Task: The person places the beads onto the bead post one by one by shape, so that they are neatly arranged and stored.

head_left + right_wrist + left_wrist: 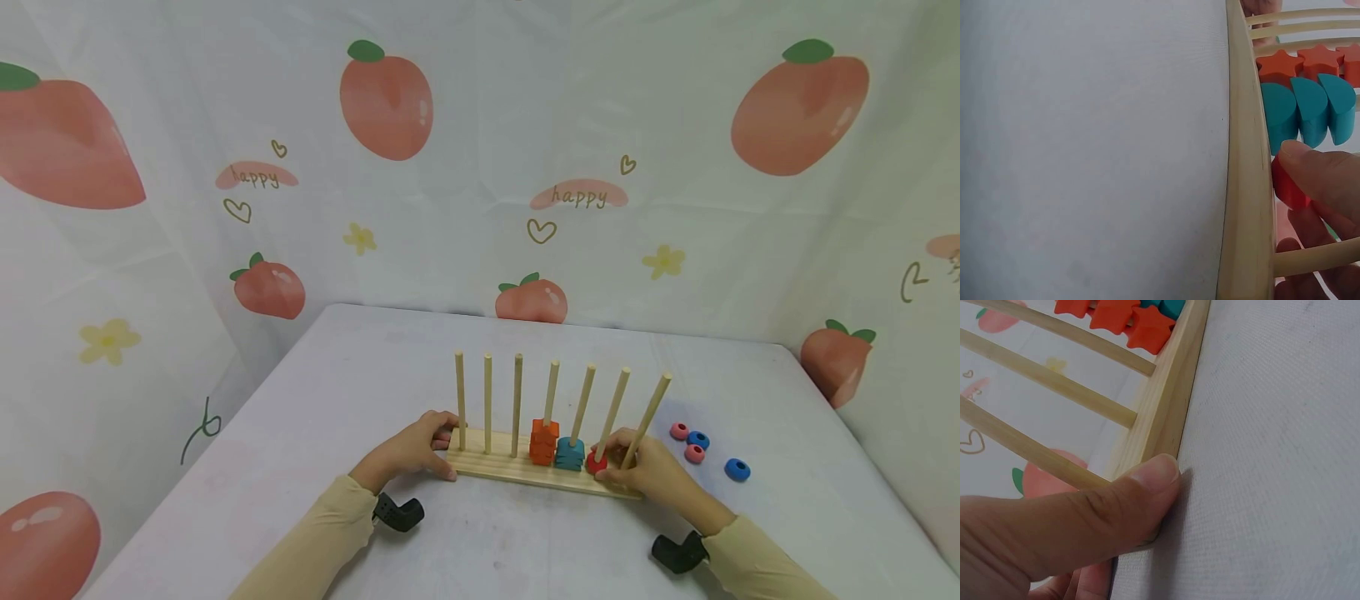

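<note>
A wooden peg board (510,474) with a row of upright pegs lies on the table. My left hand (408,450) grips its left end, thumb (1141,481) along the front edge. At the right, the fingers and thumb of my right hand (648,471) pinch a red bead (1290,187) low on the second peg from the right end. Just left of it, teal half-round beads (570,454) are stacked on a peg. Beside those, orange star-shaped beads (543,442) fill the lower part of another peg. The left pegs (488,400) hold no beads.
To the right of the board lie loose beads: two pink ones (694,454) and two blue ones (737,470). A white cloth covers the table (405,350), and a fruit-printed curtain (465,217) hangs behind it.
</note>
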Demonstrator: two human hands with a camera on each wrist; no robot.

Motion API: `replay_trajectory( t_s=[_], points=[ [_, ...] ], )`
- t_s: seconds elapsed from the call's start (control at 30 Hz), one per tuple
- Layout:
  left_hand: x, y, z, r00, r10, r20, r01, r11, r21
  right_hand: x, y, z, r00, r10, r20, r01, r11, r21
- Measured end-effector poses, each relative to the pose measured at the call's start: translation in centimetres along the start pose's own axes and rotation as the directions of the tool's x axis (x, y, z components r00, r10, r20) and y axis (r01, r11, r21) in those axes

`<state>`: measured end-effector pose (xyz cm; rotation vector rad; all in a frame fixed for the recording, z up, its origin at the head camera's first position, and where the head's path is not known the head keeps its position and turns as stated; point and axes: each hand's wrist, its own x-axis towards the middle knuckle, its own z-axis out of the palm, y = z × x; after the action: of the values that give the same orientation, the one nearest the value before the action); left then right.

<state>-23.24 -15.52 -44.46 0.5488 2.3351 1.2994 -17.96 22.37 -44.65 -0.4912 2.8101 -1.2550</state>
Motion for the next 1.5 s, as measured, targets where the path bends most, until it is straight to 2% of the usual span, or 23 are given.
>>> replay_trajectory(
  t_s=[0.47,0.63,0.77,0.93,1.03,1.13,1.23,1.5],
  points=[
    [-0.1,0.1,0.0,1.0,-0.006,-0.001,0.006,1.0,0.001,-0.1,-0.2,-0.6,1.0,-0.001,0.03,-0.001,0.999,0.053],
    [-0.1,0.1,0.0,1.0,-0.007,0.0,0.007,1.0,0.001,-0.5,-1.1,-2.2,0.999,-0.002,-0.044,0.004,0.999,0.034],
    [0.0,0.1,0.0,1.0,-0.004,0.0,0.004,1.0,0.003,-1.1,-2.0,-4.1,0.991,-0.077,-0.105,0.079,0.997,0.02],
    [0.0,0.0,0.0,1.0,0.001,0.002,-0.001,1.0,0.004,-1.7,-2.7,-6.3,0.957,-0.209,-0.201,0.209,0.978,-0.023],
    [0.0,0.0,0.0,1.0,0.001,0.002,-0.001,1.0,0.004,-2.1,-2.6,-7.3,0.916,-0.3,-0.268,0.303,0.952,-0.03],
    [0.0,0.0,0.0,1.0,0.003,0.0,-0.003,1.0,0.01,-2.7,-2.4,-8.2,0.885,-0.338,-0.319,0.353,0.935,-0.013],
    [-0.1,0.1,0.0,1.0,0.009,0.0,-0.009,1.0,0.017,-3.4,-2.1,-8.9,0.878,-0.321,-0.355,0.333,0.942,-0.029],
    [-0.2,0.4,0.1,1.0,0.011,-0.001,-0.011,1.0,0.013,-5.5,0.0,-9.4,0.904,-0.17,-0.393,0.138,0.984,-0.109]
  ],
)
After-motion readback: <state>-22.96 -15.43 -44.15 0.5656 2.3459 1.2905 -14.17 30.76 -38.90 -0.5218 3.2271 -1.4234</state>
